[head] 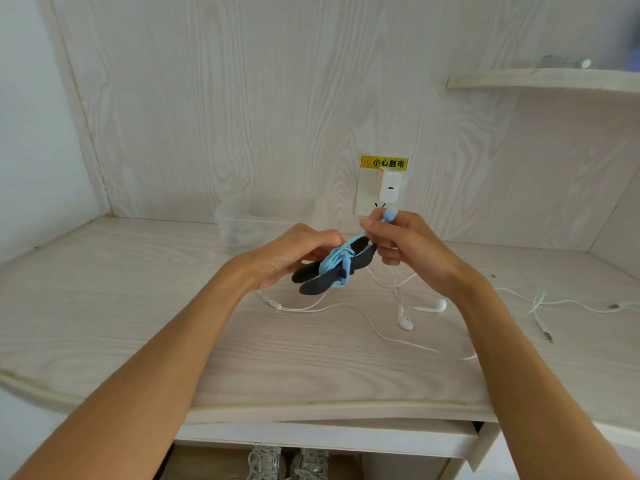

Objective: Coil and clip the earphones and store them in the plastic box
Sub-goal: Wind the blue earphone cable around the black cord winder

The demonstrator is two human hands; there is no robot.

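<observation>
Black clip (313, 280) wound with blue cord (337, 259) is gripped by left hand (294, 252); cord end is pinched by right hand (403, 242). White earphones (407, 322) are left on desk (138, 323) beneath; plastic box (242, 230) is set behind.

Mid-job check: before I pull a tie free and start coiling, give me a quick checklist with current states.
1. Left hand holds the tie bundle: ok.
2. Right hand pinches a blue tie's end: ok.
3. That tie is free of the bundle: not ok, it is wrapped round the black ones.
4. Earphones coiled: not ok, the cable lies loose across the desk.
5. Plastic box within reach at the back: ok.
6. Box has room: cannot tell, its contents are blurred.
</observation>
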